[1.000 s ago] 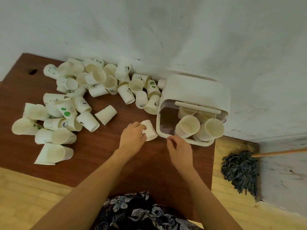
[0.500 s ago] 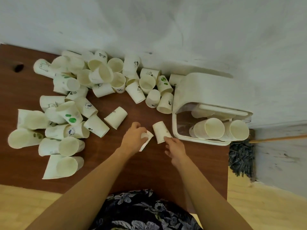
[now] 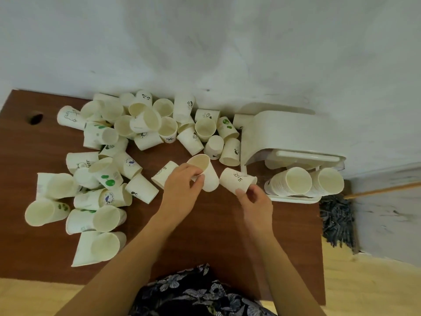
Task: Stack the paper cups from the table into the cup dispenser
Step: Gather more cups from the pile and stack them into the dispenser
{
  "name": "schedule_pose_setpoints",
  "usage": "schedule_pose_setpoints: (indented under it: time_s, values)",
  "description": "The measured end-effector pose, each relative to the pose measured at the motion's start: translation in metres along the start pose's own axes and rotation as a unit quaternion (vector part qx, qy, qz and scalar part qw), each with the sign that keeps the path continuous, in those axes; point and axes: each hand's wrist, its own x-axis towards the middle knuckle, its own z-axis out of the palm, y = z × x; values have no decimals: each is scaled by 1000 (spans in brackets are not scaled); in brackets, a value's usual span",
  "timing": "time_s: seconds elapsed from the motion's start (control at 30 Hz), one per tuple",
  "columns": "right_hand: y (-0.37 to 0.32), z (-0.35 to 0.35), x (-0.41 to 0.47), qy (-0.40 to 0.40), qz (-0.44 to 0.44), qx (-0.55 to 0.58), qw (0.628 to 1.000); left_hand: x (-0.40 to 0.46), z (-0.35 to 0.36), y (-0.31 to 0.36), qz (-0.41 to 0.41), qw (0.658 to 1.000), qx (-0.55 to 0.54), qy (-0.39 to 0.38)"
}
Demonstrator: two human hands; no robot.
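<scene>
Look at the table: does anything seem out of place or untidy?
Yes. Dozens of paper cups lie tipped on their sides in a jumble across the table, instead of nested in the cup dispenser, which itself lies on its side.

White cups (image 3: 109, 169) scattered beside dispenser (image 3: 282, 135)

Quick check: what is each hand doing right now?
Left hand: grips a plain paper cup.
Right hand: pinches a printed paper cup near the cup dispenser.

Light: soft, even, moderately bright
Shadows: faint, beside the cups
Focus: slightly soft throughout
Edges: wide-angle bending
</scene>
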Motion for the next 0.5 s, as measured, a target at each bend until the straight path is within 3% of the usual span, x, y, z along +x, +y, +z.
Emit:
schedule_pose_setpoints:
  time_s: [0.27,0.5]
  values:
    - [-11,-92,-20,147,-209,-113,960,-18,12,92,99,995,-1,1]
    - [-3,-173,-6,235,-268,-158,921,-30,59,156,195,981,12,15]
